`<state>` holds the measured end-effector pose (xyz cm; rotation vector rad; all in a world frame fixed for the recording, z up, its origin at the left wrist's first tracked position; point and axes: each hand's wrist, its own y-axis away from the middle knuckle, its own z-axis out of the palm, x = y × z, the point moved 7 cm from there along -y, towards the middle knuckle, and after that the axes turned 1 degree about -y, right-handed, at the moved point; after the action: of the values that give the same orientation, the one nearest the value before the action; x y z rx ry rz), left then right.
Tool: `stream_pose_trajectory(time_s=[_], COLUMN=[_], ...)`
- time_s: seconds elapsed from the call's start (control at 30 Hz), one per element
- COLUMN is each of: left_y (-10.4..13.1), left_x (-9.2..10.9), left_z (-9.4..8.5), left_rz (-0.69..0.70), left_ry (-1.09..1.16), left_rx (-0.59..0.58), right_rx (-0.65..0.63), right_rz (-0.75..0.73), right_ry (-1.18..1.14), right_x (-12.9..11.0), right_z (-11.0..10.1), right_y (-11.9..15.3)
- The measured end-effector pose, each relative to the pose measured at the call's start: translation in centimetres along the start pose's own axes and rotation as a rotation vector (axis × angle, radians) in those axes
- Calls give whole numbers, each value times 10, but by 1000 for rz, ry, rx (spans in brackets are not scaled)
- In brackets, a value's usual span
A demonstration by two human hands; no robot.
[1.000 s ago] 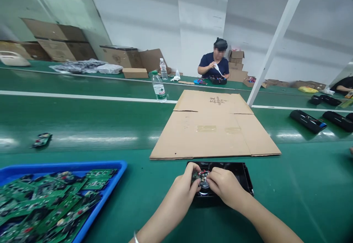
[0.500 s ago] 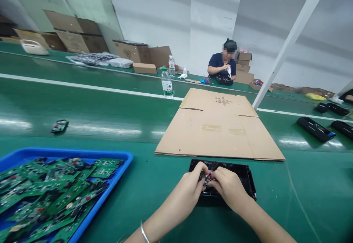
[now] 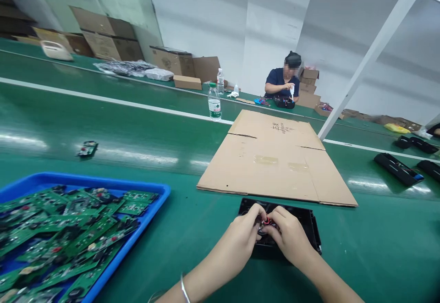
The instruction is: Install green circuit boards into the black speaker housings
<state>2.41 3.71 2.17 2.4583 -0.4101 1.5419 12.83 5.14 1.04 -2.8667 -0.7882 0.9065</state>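
Near the middle of the green bench (image 3: 192, 257), both hands work over an open black housing (image 3: 304, 218), which lies flat just beyond the wrists. The left hand (image 3: 245, 229), with a metal bracelet (image 3: 184, 288) on its wrist, pinches a small wired part (image 3: 267, 221) between thumb and fingers. The right hand (image 3: 290, 232) grips at the same part from the right, its fingertips close to those of the left. Red wire shows between them; the fingers hide most of the part, so its shape cannot be told.

At near left, a blue tray (image 3: 158, 194) holds a heap of green circuit boards (image 3: 92, 234), many overlapping. Beyond the tray, a single board (image 3: 87, 149) lies apart on the green surface. A flattened cardboard sheet (image 3: 275, 174) with handwriting and tape strips lies just past the housing. On the right, dark elongated units (image 3: 397, 170) rest in a group, one with wires and a blue end.

Farther off, a clear bottle with a green cap (image 3: 214, 103) stands by the cardboard's far left corner. A slanting white post (image 3: 374, 57) rises to the right. At the far side, a person in a dark top (image 3: 275, 82) holds a white squeeze bottle (image 3: 292, 90) over another black housing (image 3: 284, 103). Cardboard boxes (image 3: 112, 41) are stacked at far left.
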Motion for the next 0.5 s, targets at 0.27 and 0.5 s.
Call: stream_pose_trajectory(time_s=[0.27, 0.5], left_y=[4, 1], left_x=[-2, -7], left_z=[-9, -11], left_rz=[-150, -187], left_ry=[-159, -263], left_rx=[-5, 34], right_rx=[-94, -85], right_rz=[276, 306], right_ry=[51, -262], right_x=[28, 36], right_z=[-4, -4], right_y=[-2, -2])
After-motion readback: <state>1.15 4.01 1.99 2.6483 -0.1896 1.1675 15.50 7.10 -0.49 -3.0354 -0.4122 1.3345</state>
